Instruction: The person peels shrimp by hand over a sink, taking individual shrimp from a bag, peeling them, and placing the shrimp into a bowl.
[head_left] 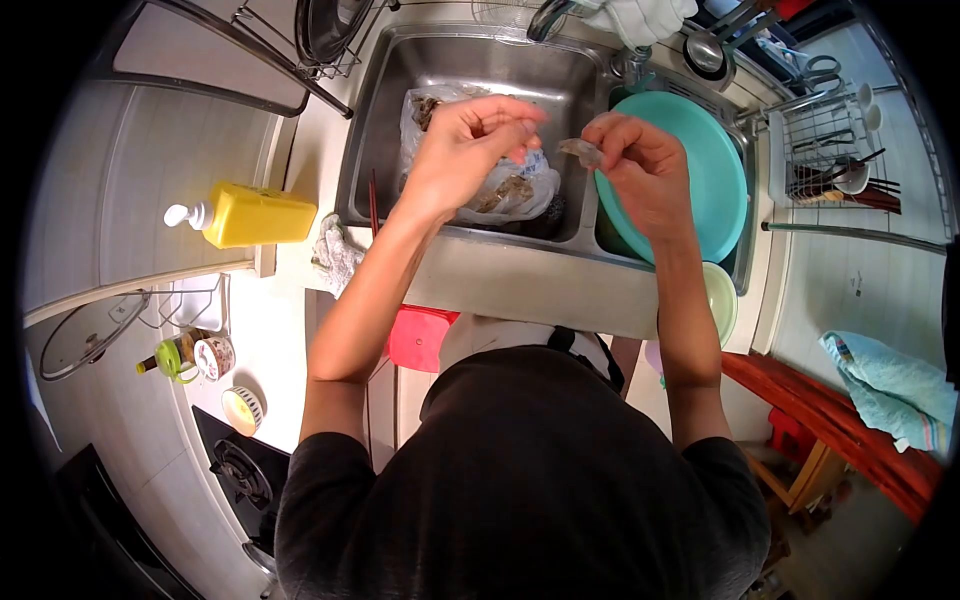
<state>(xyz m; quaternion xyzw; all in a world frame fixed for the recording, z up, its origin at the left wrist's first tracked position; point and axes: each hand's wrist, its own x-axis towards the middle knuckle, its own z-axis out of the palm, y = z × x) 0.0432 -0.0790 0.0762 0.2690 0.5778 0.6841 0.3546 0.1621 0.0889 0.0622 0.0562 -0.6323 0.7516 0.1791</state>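
My right hand (640, 160) pinches a small greyish, translucent piece (580, 152) between thumb and fingers, above the divider between the two sink basins. Over the left basin is my left hand (470, 145), its fingers bent and slightly blurred; nothing can be made out between them. Beneath it, a white plastic bag (545, 185) lies open in the steel sink (395, 75), with brownish pieces (508, 193) inside. A large turquoise basin (725, 150) sits in the right-hand sink, partly behind my right hand.
A yellow pump bottle (262, 215) and a crumpled cloth (338, 255) are at the left. The faucet (550, 18) is at the back. A utensil rack (825, 150) stands at the right. A pale green bowl (720, 300) is at the counter's front edge.
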